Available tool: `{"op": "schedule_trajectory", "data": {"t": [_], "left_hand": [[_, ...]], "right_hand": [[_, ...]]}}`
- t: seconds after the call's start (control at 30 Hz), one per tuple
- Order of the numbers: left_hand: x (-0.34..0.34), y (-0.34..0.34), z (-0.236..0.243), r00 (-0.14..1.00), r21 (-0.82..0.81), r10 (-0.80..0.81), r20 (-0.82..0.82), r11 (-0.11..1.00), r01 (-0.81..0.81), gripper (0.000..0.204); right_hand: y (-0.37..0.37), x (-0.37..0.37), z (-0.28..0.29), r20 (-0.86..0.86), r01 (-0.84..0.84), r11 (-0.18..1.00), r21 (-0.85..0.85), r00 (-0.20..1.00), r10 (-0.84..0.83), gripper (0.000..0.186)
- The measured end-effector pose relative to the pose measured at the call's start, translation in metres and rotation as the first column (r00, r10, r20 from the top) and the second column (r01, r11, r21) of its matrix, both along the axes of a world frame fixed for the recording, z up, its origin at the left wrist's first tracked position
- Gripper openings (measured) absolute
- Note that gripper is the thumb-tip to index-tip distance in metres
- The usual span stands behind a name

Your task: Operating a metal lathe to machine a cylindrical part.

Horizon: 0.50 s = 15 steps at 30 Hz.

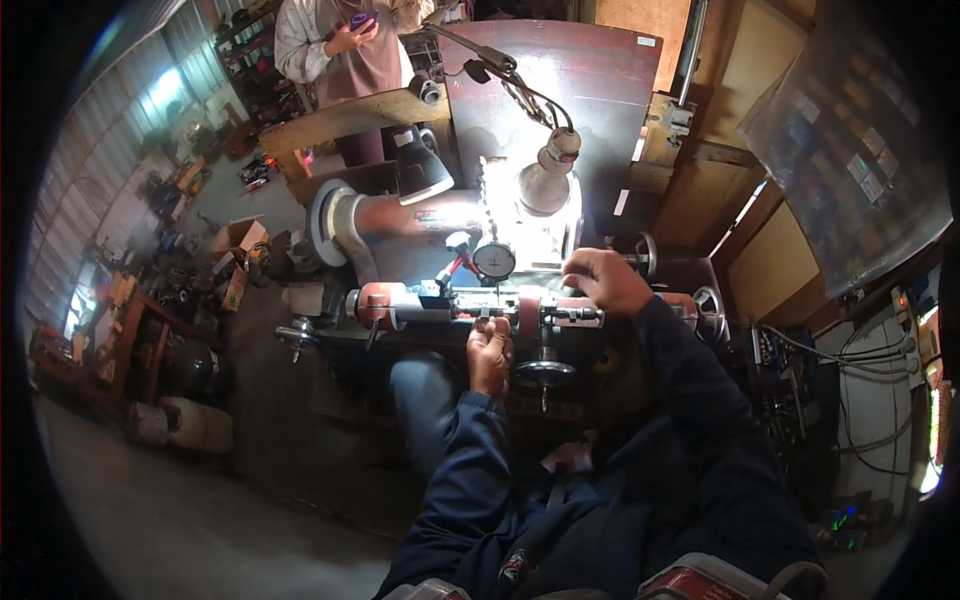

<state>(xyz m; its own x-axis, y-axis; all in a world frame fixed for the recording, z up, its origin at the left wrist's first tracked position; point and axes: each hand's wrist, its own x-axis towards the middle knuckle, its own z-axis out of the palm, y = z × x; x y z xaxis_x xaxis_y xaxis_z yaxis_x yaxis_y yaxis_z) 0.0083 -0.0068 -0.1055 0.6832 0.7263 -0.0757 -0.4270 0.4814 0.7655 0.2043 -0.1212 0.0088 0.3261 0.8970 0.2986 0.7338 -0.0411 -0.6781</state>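
Note:
A round dial indicator [494,261] stands over the bed of a workshop machine, carried by a holder with a red arm [455,268]. Below the dial, a slim metal workpiece [500,305] lies along the bed between a red headstock [381,304] and the metal fittings on the right. My left hand [489,348] is pinched closed at the front of this workpiece; what lies between the fingertips is hidden. Above the right-hand fittings [577,315], my right hand [608,281] has its fingers curled, and anything in them is too small to tell.
A bright work lamp [547,180] hangs behind the dial. Handwheels [545,374] project at the front, with another handwheel [709,310] at the right end. A person [345,50] stands beyond a wooden board, holding a purple object. Cables [850,350] run on the right.

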Motion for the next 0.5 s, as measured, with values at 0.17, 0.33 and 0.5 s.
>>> {"op": "schedule_trajectory", "data": {"t": [0.17,0.33,0.5], "left_hand": [[-0.006,0.006,-0.002,0.998,0.005,-0.033,-0.051,0.999,0.033,0.024],[-0.004,0.006,0.000,0.997,0.045,-0.017,-0.071,0.999,0.020,0.023],[-0.005,0.005,0.001,0.997,0.027,-0.024,-0.079,0.999,0.026,0.022]], "right_hand": [[0.018,-0.008,-0.007,-0.194,-0.077,0.995,-0.061,0.979,0.064,0.011],[0.018,-0.002,-0.009,-0.253,-0.102,0.986,-0.133,0.965,0.065,0.014],[0.019,-0.005,-0.008,-0.251,-0.104,0.987,-0.121,0.965,0.071,0.014]]}}
